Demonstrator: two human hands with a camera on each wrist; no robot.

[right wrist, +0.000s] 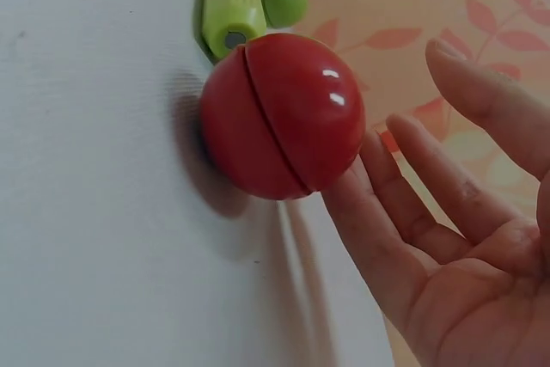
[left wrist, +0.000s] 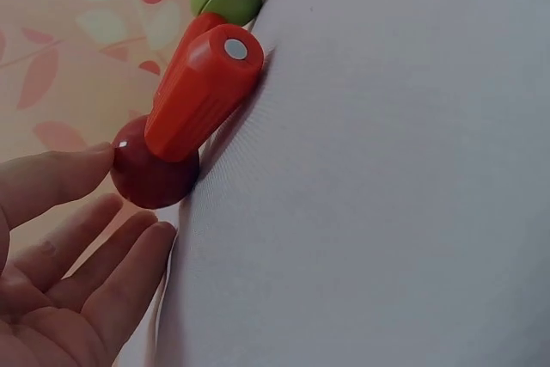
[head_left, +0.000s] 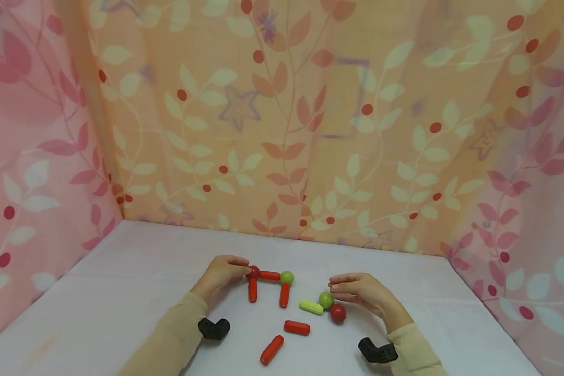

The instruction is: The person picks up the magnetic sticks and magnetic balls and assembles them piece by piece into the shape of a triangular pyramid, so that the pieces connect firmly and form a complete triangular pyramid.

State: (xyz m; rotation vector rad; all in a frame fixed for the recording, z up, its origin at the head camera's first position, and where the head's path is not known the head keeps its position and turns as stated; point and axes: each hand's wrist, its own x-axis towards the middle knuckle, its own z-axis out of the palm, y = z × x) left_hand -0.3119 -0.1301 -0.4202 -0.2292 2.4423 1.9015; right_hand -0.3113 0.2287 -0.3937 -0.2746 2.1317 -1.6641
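In the head view, a joined piece of three red rods [head_left: 270, 275] has a red ball [left wrist: 153, 169] at its left corner and a green ball [head_left: 287, 277] at its right. Two of its rods point towards the person. My left hand [head_left: 225, 271] touches that red ball with the thumb, its other fingers extended close beside it. To the right, my right hand [head_left: 364, 292] is spread, fingers nearly straight, just behind a loose green ball [head_left: 326, 300] and a loose red ball [right wrist: 284, 118]. The green one is hidden behind the red in the right wrist view.
A yellow-green rod [head_left: 311, 307] lies beside the loose balls. Two loose red rods [head_left: 297, 328] are nearer the person. Silvery discs show in some rod ends. A white cloth covers the table [head_left: 98, 303]; patterned curtains [head_left: 282, 130] stand behind and at both sides.
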